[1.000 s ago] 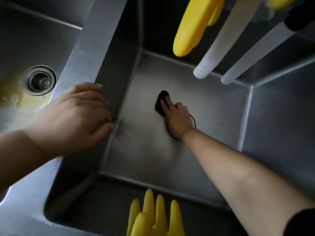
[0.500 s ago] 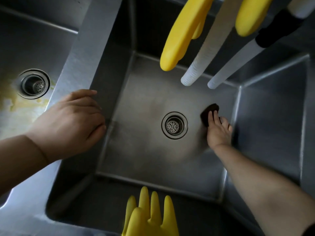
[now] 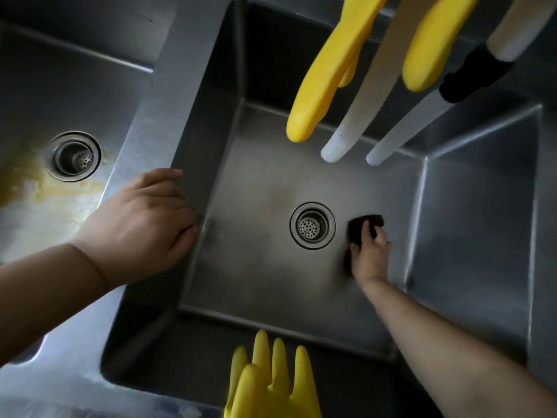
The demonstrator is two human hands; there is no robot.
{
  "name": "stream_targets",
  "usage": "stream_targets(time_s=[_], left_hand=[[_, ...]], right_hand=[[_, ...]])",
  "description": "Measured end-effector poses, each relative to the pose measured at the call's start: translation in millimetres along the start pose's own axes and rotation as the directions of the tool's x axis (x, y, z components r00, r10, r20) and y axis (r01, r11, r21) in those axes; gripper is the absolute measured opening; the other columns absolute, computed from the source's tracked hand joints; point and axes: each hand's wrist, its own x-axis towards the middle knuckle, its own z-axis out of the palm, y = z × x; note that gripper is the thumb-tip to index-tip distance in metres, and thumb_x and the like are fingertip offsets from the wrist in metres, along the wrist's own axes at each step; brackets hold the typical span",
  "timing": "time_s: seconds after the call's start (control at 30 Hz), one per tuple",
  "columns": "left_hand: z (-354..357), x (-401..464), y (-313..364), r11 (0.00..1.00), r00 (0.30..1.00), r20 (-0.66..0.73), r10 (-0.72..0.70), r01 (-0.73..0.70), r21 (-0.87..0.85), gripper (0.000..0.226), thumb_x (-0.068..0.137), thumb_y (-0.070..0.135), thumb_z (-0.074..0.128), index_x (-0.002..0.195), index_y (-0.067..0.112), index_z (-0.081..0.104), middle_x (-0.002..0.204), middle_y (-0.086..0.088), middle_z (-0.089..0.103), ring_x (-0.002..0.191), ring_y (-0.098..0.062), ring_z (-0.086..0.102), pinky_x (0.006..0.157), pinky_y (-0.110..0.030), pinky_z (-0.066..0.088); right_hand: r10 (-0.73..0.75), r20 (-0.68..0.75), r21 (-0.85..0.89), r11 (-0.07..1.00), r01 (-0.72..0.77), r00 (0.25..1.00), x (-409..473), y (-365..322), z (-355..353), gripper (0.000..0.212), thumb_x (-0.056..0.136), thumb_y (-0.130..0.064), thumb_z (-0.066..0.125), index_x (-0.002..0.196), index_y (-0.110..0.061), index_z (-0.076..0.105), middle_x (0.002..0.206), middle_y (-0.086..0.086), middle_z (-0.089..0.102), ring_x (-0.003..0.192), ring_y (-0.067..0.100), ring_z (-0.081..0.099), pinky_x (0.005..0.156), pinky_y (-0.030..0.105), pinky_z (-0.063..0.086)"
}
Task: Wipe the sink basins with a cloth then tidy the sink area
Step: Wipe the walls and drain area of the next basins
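A deep steel basin (image 3: pixel 259 267) fills the middle of the view, with a round drain (image 3: pixel 312 225) in its floor. My right hand (image 3: pixel 370 254) reaches down into it and presses a dark cloth (image 3: pixel 366 222) on the basin floor just right of the drain, fingers curled over the cloth. My left hand (image 3: pixel 141 224) rests on the steel divider (image 3: pixel 162 95) between the two basins, fingers bent over its edge. The left basin (image 3: pixel 45 86) has its own drain (image 3: pixel 73 155) and a yellowish stain (image 3: pixel 33 191) around it.
Yellow rubber gloves (image 3: pixel 319 76) and white hoses (image 3: pixel 358 116) hang over the basin's far side. Another yellow glove (image 3: pixel 271 384) lies over the near rim. The right wall of the basin (image 3: pixel 476 224) stands close to my right hand.
My right hand swept the cloth from left of the drain across to the right wall, then back a little toward the drain. My left hand stayed on the divider.
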Motion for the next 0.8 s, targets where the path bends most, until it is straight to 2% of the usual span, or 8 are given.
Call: stream_targets(time_s=[0.13,0.23,0.43,0.57,0.67,0.73,0.8], left_hand=[[1.3,-1.1,-2.6,1.000,1.000,0.017,0.001,-0.001,-0.002,0.032,0.086,0.023,0.046,0.063,0.015,0.066,0.067,-0.002,0.065,0.075,-0.027,0.064,0.111,-0.036,0.030],[3.1,-3.0,-4.1,1.000,1.000,0.024,0.007,-0.007,-0.007,0.030,0.086,0.022,0.047,0.064,0.015,0.067,0.068,-0.002,0.066,0.078,-0.026,0.065,0.111,-0.035,0.029],[5.4,-3.2,-3.3,1.000,1.000,0.027,0.001,0.000,-0.018,0.030,0.087,0.022,0.048,0.064,0.015,0.067,0.069,-0.001,0.067,0.080,-0.025,0.067,0.112,-0.035,0.030],[3.9,-1.9,-2.1,1.000,0.999,0.034,-0.006,0.007,-0.008,0.031,0.086,0.021,0.048,0.064,0.015,0.067,0.070,-0.001,0.067,0.081,-0.025,0.067,0.112,-0.034,0.029],[3.8,-3.2,-3.9,1.000,0.998,0.055,-0.012,0.012,-0.005,0.031,0.087,0.022,0.046,0.065,0.015,0.067,0.071,-0.001,0.067,0.083,-0.024,0.066,0.113,-0.033,0.028],[3.3,-3.2,-4.8,1.000,0.998,0.064,-0.016,0.016,-0.002,0.031,0.086,0.022,0.045,0.065,0.015,0.067,0.072,-0.001,0.067,0.083,-0.024,0.066,0.113,-0.033,0.028],[2.7,-2.6,-4.0,1.000,0.998,0.063,-0.018,0.017,0.003,0.031,0.086,0.021,0.046,0.065,0.014,0.067,0.072,-0.001,0.067,0.083,-0.025,0.066,0.112,-0.034,0.029]], right_hand=[[0.150,-0.112,0.037,0.988,-0.147,0.982,52.9,-19.9,-1.6,0.059,0.095,-0.021,0.050,0.147,-0.011,0.026,0.153,0.019,0.017,0.127,0.044,0.029,0.109,0.036,0.020],[0.139,-0.126,-0.009,0.990,-0.141,0.982,71.8,-55.3,5.6,0.059,0.096,-0.026,0.044,0.149,-0.010,0.021,0.154,0.018,0.014,0.121,0.043,0.032,0.104,0.037,0.025],[-0.160,-0.033,-0.120,0.981,0.155,0.987,53.7,-155.1,41.9,0.067,0.091,-0.025,0.046,0.149,-0.010,0.016,0.154,0.021,0.012,0.111,0.039,0.040,0.086,0.038,0.035],[-0.310,0.062,-0.117,0.942,0.315,0.949,37.0,-214.9,61.9,0.068,0.095,-0.031,0.041,0.150,-0.011,0.007,0.156,0.019,0.004,0.117,0.037,0.034,0.090,0.042,0.034],[-0.408,0.067,-0.087,0.907,0.412,0.911,38.6,-230.9,66.8,0.064,0.096,-0.023,0.038,0.151,-0.019,0.006,0.156,0.019,0.002,0.116,0.038,0.034,0.092,0.044,0.032],[-0.499,0.043,-0.112,0.859,0.500,0.866,47.6,-223.2,65.2,0.064,0.093,-0.013,0.039,0.150,-0.025,0.012,0.155,0.020,0.007,0.111,0.038,0.038,0.089,0.043,0.033],[-0.577,0.012,-0.137,0.808,0.573,0.817,59.1,-209.4,63.1,0.063,0.087,-0.008,0.045,0.147,-0.022,0.029,0.152,0.021,0.024,0.101,0.038,0.045,0.081,0.041,0.034]])
